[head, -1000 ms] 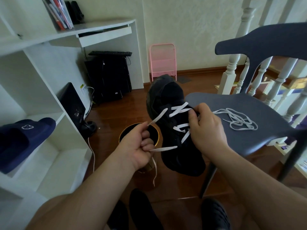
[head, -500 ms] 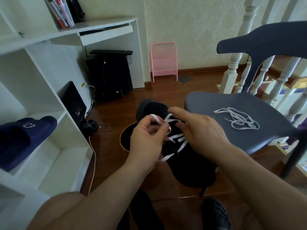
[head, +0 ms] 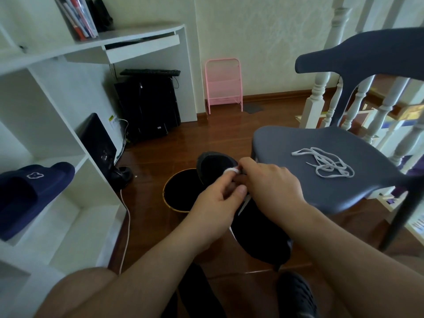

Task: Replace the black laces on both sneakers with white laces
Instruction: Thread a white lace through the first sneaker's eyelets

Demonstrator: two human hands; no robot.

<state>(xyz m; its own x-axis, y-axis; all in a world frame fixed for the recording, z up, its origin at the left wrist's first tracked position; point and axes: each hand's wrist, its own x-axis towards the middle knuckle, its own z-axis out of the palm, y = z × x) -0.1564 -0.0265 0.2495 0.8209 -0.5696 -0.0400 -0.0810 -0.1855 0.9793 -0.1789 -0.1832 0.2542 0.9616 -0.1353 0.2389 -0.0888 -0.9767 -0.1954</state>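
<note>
Head view shows both hands meeting over a black sneaker (head: 259, 228) held in front of the person, beside the front edge of a grey chair (head: 325, 180). Left hand (head: 213, 203) has its fingers curled, pinching a loop of white lace (head: 232, 171) at the top of the shoe. Right hand (head: 273, 182) is curled too, its fingertips pinching the same lace right against the left hand's fingers. A strand of that lace runs down below the hands along the sneaker. A second white lace (head: 325, 162) lies in a loose tangle on the chair seat, well apart from the hands. Behind the sneaker, a black bin with a gold rim (head: 176, 193) stands on the wooden floor. A navy slipper (head: 29, 191) rests on a white shelf at far left.
</note>
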